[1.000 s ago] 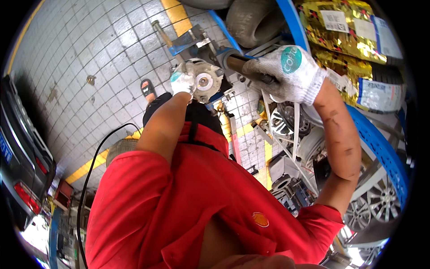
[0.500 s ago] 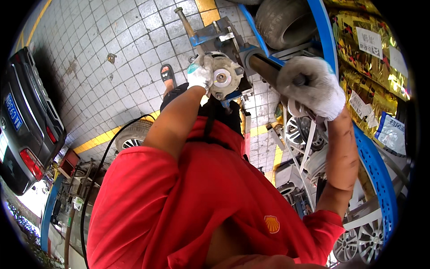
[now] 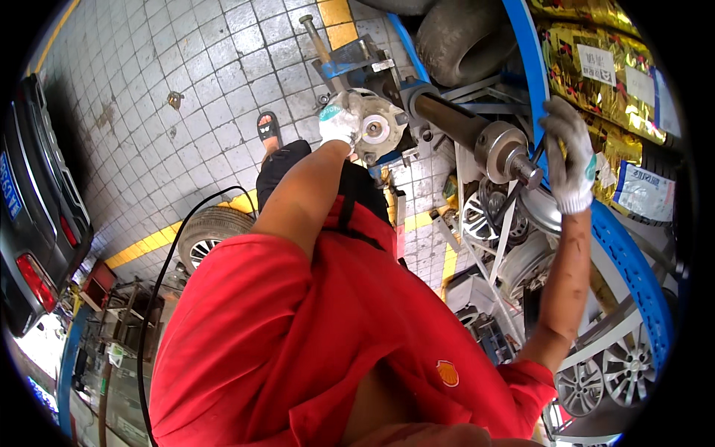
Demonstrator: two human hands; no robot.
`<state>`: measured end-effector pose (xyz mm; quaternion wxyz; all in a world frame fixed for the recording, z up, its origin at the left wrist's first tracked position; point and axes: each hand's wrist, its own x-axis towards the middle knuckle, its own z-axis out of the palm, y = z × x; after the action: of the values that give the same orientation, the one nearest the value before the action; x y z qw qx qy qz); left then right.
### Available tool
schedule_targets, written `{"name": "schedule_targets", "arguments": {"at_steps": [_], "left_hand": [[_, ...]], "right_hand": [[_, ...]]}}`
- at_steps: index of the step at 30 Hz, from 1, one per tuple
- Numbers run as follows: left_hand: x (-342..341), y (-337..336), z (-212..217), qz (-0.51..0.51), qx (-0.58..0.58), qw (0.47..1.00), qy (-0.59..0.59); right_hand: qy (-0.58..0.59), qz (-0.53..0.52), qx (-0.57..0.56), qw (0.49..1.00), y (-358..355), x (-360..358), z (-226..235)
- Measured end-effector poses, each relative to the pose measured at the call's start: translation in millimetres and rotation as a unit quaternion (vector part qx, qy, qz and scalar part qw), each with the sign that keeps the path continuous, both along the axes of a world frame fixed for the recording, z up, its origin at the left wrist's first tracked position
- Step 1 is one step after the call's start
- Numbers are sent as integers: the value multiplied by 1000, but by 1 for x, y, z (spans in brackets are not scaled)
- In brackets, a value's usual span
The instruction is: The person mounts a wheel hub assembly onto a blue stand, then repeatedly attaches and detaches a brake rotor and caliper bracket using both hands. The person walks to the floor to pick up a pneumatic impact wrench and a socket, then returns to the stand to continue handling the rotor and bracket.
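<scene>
Above tiled floor [image 3: 186, 97], two gloved hands, one metal hub [image 3: 380, 127], one shaft [image 3: 462, 130]

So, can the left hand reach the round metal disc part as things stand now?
Probably yes: the gloved left hand already rests at the edge of the round metal disc part, and nothing lies between them.

Head camera, looking steeply down over the wearer's own chest

The single fisheye view sat close above the red shirt [image 3: 313, 350], which filled the 6 o'clock half; the tiled floor [image 3: 186, 89] curved away toward 11 o'clock, and both forearms reached toward 12 and 2 o'clock, straight edges bending at the rim.
</scene>
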<state>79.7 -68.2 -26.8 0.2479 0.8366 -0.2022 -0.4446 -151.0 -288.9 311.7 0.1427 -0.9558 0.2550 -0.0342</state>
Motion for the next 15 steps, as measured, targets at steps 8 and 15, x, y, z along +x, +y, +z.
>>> {"name": "schedule_targets", "arguments": {"at_steps": [8,15], "left_hand": [[8,-7,15,-7,-69,998,-9],[4,3,-16,-14,-100,992,-82]], "right_hand": [[264,268,18,926,-26,47,27],[294,283,19,913,-25,59,33]]}}
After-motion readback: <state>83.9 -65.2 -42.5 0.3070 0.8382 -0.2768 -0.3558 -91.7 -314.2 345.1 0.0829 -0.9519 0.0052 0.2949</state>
